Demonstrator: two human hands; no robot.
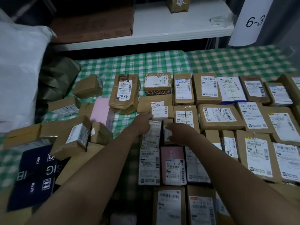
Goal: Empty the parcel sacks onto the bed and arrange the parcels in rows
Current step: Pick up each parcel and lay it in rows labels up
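The bed (243, 62) fills the room's middle under a green check sheet, bare along its far edge at 12 o'clock. One white sack (17, 70) bulks at 9 o'clock, with an olive bag (56, 78) slumped against it. Behind, at 12, a white shelf (170, 28) carries two cartons, and a "6-3" sign (253, 20) hangs at 1. A navy box (32, 174) lies at 8 among a loose heap of parcels (73, 137). From 3 round to 6 the rows (219, 117) sit label-up, edge to edge, five deep down the middle; I count two pink ones. Both arms reach in over the near rows. The left hand (142, 122) touches a small box (159, 113) at centre; its grip I cannot tell. The right hand (180, 133) curls over a brown parcel (168, 125) just beside.
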